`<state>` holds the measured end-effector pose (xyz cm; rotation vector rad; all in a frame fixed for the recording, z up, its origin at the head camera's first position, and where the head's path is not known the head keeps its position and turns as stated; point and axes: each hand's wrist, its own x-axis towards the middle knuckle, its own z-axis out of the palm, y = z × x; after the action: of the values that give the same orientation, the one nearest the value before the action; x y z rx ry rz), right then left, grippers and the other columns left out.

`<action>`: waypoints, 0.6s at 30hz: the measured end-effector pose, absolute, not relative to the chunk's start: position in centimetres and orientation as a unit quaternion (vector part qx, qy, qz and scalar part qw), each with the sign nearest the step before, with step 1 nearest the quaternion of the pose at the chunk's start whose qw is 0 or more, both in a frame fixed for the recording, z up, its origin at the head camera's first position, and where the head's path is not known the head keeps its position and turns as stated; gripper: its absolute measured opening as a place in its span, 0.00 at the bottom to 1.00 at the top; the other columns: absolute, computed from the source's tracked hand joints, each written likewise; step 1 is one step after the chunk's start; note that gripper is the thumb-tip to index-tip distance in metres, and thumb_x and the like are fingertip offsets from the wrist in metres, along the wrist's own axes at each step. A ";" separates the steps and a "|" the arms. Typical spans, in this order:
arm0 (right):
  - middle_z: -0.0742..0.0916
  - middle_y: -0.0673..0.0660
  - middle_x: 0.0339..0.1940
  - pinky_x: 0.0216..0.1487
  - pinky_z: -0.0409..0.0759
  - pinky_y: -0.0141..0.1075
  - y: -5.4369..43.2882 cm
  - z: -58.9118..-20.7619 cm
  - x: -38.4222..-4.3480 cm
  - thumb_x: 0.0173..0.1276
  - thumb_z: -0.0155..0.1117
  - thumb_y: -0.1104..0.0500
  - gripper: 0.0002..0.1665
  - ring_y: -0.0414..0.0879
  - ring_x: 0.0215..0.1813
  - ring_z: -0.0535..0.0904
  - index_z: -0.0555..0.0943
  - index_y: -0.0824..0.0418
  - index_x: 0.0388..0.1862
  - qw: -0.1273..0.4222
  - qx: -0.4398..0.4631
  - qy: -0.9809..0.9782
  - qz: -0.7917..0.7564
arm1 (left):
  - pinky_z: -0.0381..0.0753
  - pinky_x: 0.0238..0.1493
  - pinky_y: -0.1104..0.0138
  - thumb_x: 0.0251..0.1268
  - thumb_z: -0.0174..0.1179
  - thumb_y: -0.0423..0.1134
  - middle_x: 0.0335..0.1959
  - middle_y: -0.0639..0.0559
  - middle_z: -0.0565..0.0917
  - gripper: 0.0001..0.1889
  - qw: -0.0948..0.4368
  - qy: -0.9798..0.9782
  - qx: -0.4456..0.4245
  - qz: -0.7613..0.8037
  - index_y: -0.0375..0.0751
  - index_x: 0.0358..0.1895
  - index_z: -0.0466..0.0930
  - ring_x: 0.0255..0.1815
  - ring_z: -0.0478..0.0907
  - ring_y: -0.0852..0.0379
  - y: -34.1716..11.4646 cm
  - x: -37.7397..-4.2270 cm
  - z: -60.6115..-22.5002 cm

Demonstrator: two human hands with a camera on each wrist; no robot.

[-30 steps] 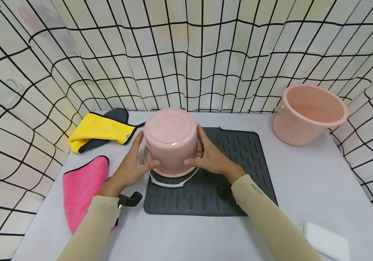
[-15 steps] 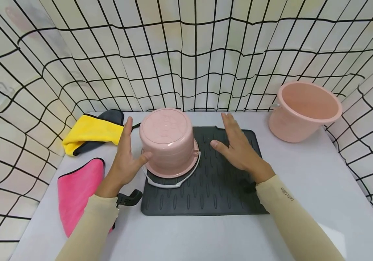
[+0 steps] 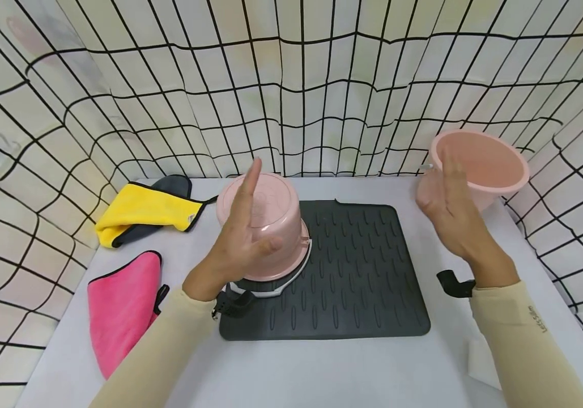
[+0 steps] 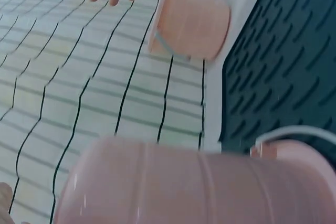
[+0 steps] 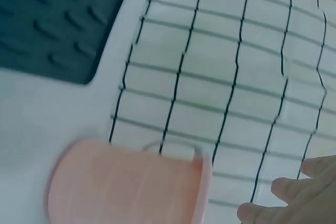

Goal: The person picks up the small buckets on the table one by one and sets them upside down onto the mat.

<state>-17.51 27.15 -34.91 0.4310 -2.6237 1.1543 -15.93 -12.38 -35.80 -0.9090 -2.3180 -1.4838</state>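
Presently, left hand (image 3: 235,243): unclenched, fingers extended, near the inverted bucket (image 3: 281,204) at the far-left corner of the mat (image 3: 352,272). Right hand (image 3: 459,221): unclenched, near the upright bucket (image 3: 480,164). Right sleeve (image 3: 515,340): small dark lettering, not reliably legible.

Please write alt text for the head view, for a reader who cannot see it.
A person's left hand appears in front of an upside-down pink bucket on a dark mat's left side, the right hand in front of an upright pink bucket farther right. A yellow cloth and a pink cloth lie at left; black grid stands behind.
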 end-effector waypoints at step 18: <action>0.32 0.47 0.86 0.80 0.21 0.55 37.4 -33.6 -19.2 0.82 0.39 0.36 0.49 0.46 0.84 0.22 0.25 0.44 0.86 0.158 -0.060 -0.889 0.426 | 0.42 0.83 0.46 0.54 0.45 0.89 0.86 0.67 0.34 0.62 -0.012 -0.774 -0.326 -0.542 0.66 0.85 0.27 0.85 0.32 0.66 -0.8 -20.6 -35.3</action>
<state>-19.24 37.35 -33.62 -0.1706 -2.5426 1.2183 -20.64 -0.75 -35.33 -1.0323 -2.4508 -1.7162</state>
